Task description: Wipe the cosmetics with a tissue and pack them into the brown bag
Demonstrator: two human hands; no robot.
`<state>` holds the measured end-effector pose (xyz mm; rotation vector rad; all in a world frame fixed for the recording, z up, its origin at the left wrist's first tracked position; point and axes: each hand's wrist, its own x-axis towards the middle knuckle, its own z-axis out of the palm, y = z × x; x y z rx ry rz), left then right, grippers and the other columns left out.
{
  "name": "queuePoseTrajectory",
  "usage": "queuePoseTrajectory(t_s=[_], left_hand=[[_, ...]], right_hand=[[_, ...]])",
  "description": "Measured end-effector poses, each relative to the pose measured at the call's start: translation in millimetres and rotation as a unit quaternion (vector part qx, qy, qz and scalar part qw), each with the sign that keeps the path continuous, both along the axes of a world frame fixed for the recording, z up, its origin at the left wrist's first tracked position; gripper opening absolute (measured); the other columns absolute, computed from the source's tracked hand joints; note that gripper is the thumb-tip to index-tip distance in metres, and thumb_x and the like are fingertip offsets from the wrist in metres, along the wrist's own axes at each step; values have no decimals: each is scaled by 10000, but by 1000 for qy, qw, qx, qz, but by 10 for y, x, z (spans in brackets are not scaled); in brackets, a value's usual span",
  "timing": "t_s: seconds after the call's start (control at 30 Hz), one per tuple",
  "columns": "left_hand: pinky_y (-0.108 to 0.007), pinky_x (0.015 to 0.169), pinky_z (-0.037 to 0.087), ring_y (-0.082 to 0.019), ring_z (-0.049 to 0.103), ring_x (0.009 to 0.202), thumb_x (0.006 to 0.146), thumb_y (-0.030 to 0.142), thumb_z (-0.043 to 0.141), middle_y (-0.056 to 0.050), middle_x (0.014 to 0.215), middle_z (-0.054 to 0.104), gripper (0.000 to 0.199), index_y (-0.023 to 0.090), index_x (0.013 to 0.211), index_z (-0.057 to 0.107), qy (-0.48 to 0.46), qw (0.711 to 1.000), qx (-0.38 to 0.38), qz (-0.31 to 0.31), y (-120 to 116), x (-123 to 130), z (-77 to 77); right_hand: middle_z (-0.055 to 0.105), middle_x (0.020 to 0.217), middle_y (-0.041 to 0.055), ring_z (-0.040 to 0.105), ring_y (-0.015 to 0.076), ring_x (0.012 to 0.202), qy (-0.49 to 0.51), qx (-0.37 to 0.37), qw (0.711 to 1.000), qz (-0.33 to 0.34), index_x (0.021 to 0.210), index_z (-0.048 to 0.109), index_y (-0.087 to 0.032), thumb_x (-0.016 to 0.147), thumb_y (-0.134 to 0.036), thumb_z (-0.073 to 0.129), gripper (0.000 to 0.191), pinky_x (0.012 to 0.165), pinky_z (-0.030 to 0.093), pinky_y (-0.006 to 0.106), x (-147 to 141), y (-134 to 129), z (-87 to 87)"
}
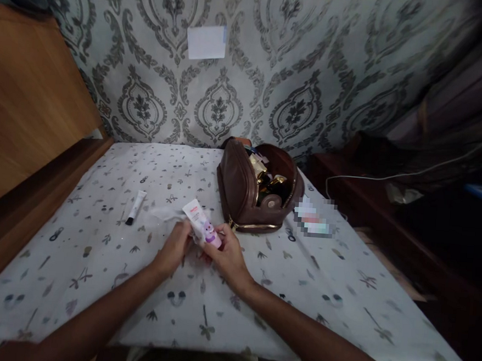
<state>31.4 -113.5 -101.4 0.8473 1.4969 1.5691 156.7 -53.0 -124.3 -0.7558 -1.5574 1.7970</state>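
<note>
Over the table's middle, my right hand [230, 258] grips a white squeeze tube [200, 221] with a purple cartoon figure and a pinkish cap end. The tube tilts, its flat end pointing up and left. My left hand [176, 246] is closed beside it on a clear plastic wrapper [166, 215], which trails out to the left and also lies around the tube. How far the tube sits inside the wrapper I cannot tell. A smaller white tube with a black cap [136, 207] lies on the cloth to the left.
Just behind my right hand stands an unzipped brown toiletry bag [241, 183], packed with small items. A blurred-out flat object [315, 217] lies right of it. A patterned white cloth [105, 281] covers the table; a wooden panel [33, 78] borders the left, and a patterned wall [217, 102] the back.
</note>
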Motion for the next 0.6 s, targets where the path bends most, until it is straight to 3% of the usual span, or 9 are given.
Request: queuePoseTrajectory(t_s=[0.1,0.17,0.23,0.3,0.4,0.6], left_hand=[[-317,610,479,-193,550,620,749,591,697,13,587,535,399,226,662,560,85,995,-23,-54,-97,80,-3],[-315,635,467,-178,510,608,761,541,686,28,566,491,396,238,584,501,145,987,-28,-58,-131,95,-12],[-319,646,462,-178,500,605,779,529,662,26,559,488,410,238,551,485,160,986,-30,-39,-123,81,-26],[-323,671,475,-192,535,634,784,519,668,19,563,516,386,230,572,524,138,990,-29,-17,-90,51,-42],[-336,788,500,-231,619,788,798,495,685,-6,625,607,316,201,698,625,90,996,-9,-3,-48,5,-52],[-328,892,487,-223,644,917,837,524,654,-43,841,704,385,148,910,685,25,997,32,66,-3,-88,-62]], right_hand=[[657,855,9,633,188,706,-61,161,984,-47,1059,476,-238,858,-318,616,258,640,534,320,66,6,-33],[658,1111,91,643,246,983,-91,269,958,-41,1243,458,-210,896,-266,536,360,877,532,414,105,-14,-62],[554,1359,158,556,286,1233,-103,330,938,-15,1413,355,-185,941,-263,470,492,1043,459,479,123,-39,-94],[431,1499,175,438,293,1381,-112,357,927,2,1512,249,-193,983,-288,425,566,1128,393,499,123,-53,-121],[448,1488,173,433,298,1389,-127,365,922,12,1562,191,-227,1008,-315,405,600,1140,380,525,120,-42,-133],[499,1451,148,472,302,1342,-62,331,941,10,1495,357,-234,951,-275,523,570,1128,381,509,138,-7,-53]])
